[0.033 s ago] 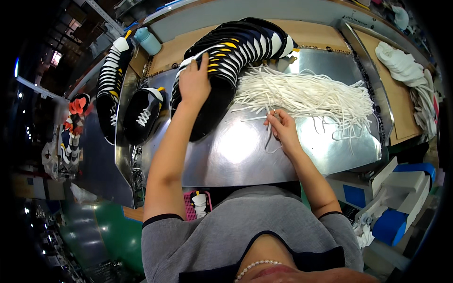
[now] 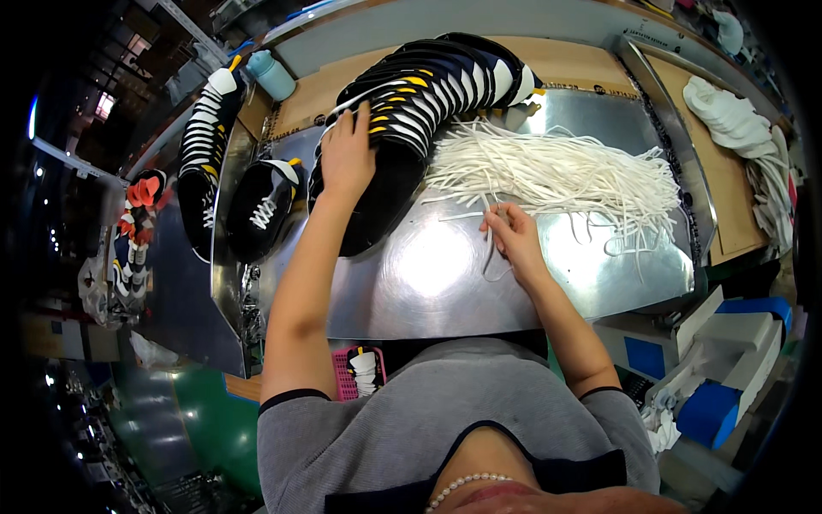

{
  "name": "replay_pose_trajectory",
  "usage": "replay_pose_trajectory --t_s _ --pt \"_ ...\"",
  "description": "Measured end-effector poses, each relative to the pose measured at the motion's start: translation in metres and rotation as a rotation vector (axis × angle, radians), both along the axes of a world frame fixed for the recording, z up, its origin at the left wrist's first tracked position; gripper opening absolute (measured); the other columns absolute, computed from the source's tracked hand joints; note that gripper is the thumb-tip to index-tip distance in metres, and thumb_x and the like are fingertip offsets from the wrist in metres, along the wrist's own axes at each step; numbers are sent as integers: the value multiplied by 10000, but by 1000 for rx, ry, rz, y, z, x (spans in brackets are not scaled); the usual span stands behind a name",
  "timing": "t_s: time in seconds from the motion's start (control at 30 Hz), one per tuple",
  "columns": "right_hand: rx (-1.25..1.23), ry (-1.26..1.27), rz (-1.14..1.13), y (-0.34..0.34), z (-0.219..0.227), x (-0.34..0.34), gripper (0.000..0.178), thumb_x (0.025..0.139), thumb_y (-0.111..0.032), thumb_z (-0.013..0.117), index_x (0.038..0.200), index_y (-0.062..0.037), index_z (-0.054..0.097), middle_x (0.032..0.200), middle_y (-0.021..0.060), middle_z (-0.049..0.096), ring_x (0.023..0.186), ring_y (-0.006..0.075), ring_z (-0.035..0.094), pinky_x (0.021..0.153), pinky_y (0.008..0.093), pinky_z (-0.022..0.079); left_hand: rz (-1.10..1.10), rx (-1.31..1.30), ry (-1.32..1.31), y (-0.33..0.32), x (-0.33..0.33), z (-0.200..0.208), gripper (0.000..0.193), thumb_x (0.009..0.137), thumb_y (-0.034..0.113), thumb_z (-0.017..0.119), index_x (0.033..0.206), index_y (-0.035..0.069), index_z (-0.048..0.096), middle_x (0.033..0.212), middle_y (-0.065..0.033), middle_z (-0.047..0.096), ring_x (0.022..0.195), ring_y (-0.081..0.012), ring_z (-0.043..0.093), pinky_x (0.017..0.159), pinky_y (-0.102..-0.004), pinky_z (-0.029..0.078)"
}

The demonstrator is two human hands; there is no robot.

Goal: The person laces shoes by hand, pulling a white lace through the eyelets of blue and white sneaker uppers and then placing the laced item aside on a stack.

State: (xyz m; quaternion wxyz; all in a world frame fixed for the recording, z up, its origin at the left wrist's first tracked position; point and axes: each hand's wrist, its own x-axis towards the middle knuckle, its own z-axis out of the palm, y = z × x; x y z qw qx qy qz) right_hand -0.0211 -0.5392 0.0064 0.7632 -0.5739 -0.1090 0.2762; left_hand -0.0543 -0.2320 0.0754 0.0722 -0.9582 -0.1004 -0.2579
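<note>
A long curved row of black shoe uppers [image 2: 437,103] with white and yellow parts lies at the far middle of the metal table. My left hand [image 2: 344,163] rests on the left side of its near end, fingers stretched over the uppers; the thumb is hidden. Between the thumb and fingers of my right hand [image 2: 516,240] is a white shoelace [image 2: 489,257], its loop hanging over the table. Just beyond that hand lies a thick bundle of white shoelaces [image 2: 556,171]. A laced upper [image 2: 257,210] sits apart, left of my left hand.
The metal table [image 2: 385,300] has a raised right wall [image 2: 676,146]. Another row of uppers [image 2: 201,128] stands beyond its left wall, near a light-blue bottle [image 2: 271,75]. White cloth [image 2: 728,116] hangs at the right. Below the table edge is a pink basket [image 2: 346,385].
My left hand has slid slightly left and toward me along the uppers, and its fingers have shifted. My right hand stays nearly still with the shoelace.
</note>
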Motion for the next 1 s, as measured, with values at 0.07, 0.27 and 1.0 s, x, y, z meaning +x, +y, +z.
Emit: replay_pose_trajectory --t_s 0.07,0.27,1.0 --pt "-37 -65 12 -11 -3 -7 158 955 -146 644 1039 -13 630 809 40 688 539 20 419 485 186 321 -16 -55 -66 -10 -33 -2 818 796 206 765 1499 69 370 1467 -230 440 1377 -419 387 1108 -524 300" --pt "-46 -34 317 -12 30 -54 184 977 -211 633 1098 -73 638 869 2 697 704 23 546 570 192 392 435 -311 -349 -13 -169 -60 544 877 351 738 1259 15 543 1235 -239 575 1113 -426 540 966 -472 431" --pt "176 367 388 -13 37 -84 143 985 -186 602 987 -44 590 805 31 637 485 18 354 458 196 264 17 -212 52 -102 -193 3 202 941 132 615 1090 4 661 1078 -186 655 979 -376 632 841 -430 510"
